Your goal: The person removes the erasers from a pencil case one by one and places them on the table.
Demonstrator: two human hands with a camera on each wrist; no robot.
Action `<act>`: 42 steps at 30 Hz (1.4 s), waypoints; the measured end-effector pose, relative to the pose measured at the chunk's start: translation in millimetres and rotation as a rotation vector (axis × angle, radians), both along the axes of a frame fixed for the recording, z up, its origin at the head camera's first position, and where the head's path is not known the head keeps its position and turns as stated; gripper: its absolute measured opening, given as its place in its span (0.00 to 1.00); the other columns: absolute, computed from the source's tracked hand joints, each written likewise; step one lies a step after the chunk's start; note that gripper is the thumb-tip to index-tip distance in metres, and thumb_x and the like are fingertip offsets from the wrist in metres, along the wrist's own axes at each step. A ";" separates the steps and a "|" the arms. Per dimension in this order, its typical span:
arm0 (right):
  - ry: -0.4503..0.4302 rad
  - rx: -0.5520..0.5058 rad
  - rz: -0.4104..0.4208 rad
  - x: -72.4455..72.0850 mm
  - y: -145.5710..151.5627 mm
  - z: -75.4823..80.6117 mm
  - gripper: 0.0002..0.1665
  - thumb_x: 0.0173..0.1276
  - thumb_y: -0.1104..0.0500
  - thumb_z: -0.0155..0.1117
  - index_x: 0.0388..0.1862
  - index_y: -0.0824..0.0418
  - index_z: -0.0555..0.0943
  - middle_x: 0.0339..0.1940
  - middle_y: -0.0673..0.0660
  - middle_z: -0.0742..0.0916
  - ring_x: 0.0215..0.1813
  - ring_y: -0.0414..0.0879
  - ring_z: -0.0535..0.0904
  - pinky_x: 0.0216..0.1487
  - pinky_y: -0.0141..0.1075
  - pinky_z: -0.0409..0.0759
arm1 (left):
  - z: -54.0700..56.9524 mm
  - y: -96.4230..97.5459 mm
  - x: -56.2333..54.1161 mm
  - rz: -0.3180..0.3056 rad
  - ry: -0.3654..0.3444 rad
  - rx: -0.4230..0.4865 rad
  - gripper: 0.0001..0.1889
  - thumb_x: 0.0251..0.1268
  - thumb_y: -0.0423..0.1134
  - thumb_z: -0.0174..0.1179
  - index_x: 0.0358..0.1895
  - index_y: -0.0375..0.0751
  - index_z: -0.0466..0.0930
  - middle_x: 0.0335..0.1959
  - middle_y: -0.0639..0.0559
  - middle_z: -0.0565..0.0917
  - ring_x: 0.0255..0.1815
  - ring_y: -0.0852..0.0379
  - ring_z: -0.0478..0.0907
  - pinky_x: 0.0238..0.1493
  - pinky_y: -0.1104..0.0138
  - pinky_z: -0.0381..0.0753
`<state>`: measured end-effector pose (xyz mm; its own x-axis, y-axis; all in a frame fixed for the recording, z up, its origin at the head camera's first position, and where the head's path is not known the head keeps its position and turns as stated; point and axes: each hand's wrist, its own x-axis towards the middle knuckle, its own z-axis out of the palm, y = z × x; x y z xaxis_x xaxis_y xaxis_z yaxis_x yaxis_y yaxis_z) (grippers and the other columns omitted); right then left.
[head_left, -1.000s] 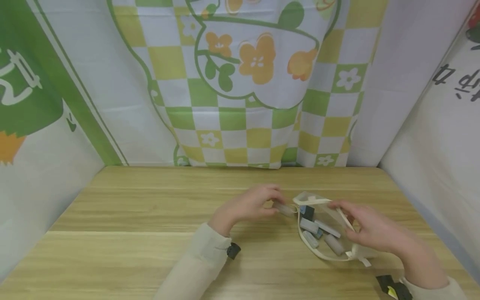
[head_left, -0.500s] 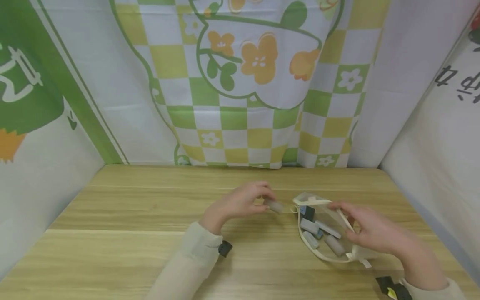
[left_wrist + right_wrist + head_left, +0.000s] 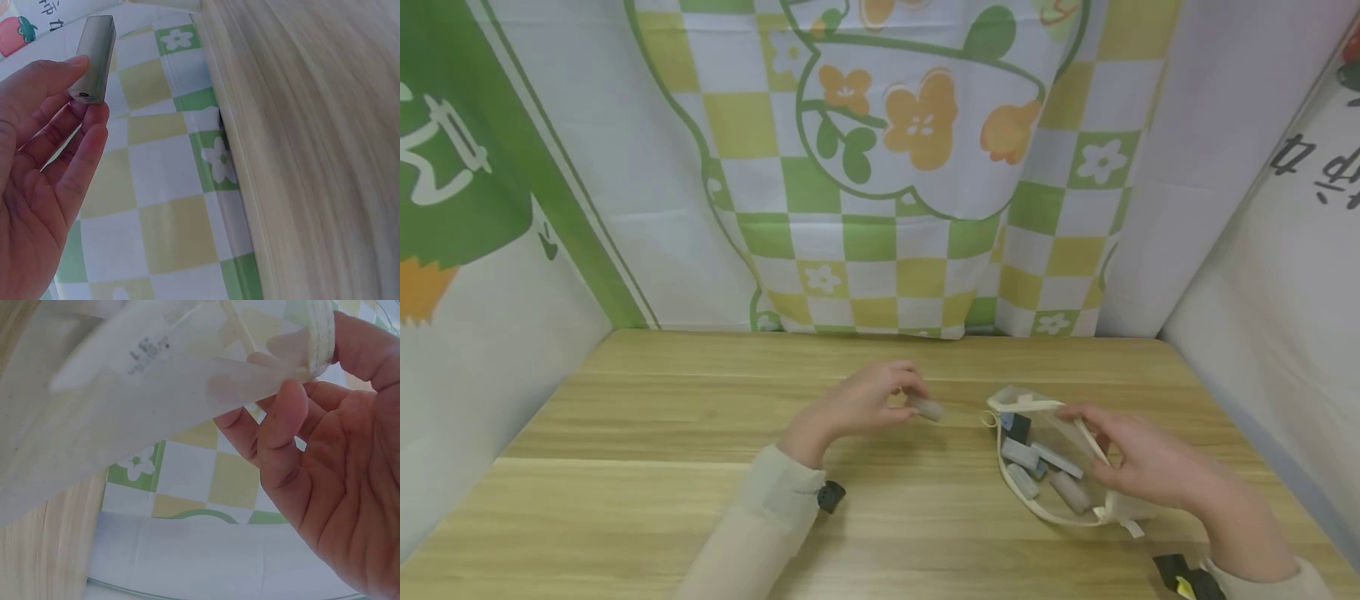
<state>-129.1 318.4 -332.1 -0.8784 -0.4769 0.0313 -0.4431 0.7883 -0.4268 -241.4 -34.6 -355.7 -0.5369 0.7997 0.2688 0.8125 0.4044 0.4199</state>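
Note:
My left hand (image 3: 855, 406) pinches a small grey rectangular stick (image 3: 927, 407) between thumb and fingers, above the table and left of the pouch. In the left wrist view the stick (image 3: 95, 59) looks smooth, with a small dark hole in its lower end. My right hand (image 3: 1150, 457) holds the cream-edged rim of a see-through pouch (image 3: 1032, 405), pinching it between thumb and fingers, so its mouth gapes. Inside lie several small pieces: a dark blue-black block (image 3: 1017, 427), pale grey blocks (image 3: 1019, 453) and a rounder grey piece (image 3: 1070, 492). Cloudy pouch wall (image 3: 144, 400) fills much of the right wrist view.
The wooden table (image 3: 662, 475) spreads wide to the left of both hands. Behind it hangs a green, yellow and white checked cloth (image 3: 868, 250). White printed cloths close off both sides. A white tag (image 3: 1131, 527) sticks out from the pouch's near edge.
My left hand has moved leftward from the pouch's left edge, carrying the grey stick away from it. The right hand and the pouch have stayed in place.

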 end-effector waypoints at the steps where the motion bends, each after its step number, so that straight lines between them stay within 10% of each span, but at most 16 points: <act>1: -0.002 -0.003 0.000 0.1 0.0 0.0 0.37 0.58 0.68 0.66 0.69 0.63 0.69 0.44 0.53 0.83 0.28 0.31 0.67 0.25 0.29 0.69 | 0.0 -1.6 -0.3 0.006 -0.001 -0.001 0.11 0.63 0.31 0.64 0.48 0.40 0.85 0.46 0.52 0.83 0.45 0.57 0.80 0.49 0.65 0.80; 15: -0.008 -0.009 -0.015 0.7 0.2 1.3 0.36 0.59 0.68 0.66 0.68 0.61 0.70 0.58 0.60 0.82 0.35 0.31 0.70 0.25 0.29 0.70 | 2.2 -21.7 -3.7 0.057 0.013 -0.006 0.11 0.62 0.32 0.65 0.48 0.40 0.85 0.45 0.51 0.83 0.44 0.56 0.80 0.46 0.66 0.79; 42: 0.032 0.013 -0.011 3.3 -3.1 1.1 0.36 0.57 0.67 0.66 0.67 0.62 0.72 0.53 0.55 0.84 0.35 0.30 0.68 0.29 0.28 0.70 | -15.3 -57.2 -19.9 0.119 -0.070 0.023 0.10 0.59 0.29 0.65 0.44 0.37 0.86 0.40 0.51 0.84 0.43 0.57 0.81 0.47 0.64 0.84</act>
<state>-125.8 315.3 -330.9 -0.8821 -0.4680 0.0534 -0.4479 0.7985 -0.4023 -261.3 -91.7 -371.0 -0.6459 0.7231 0.2448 0.7276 0.4860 0.4842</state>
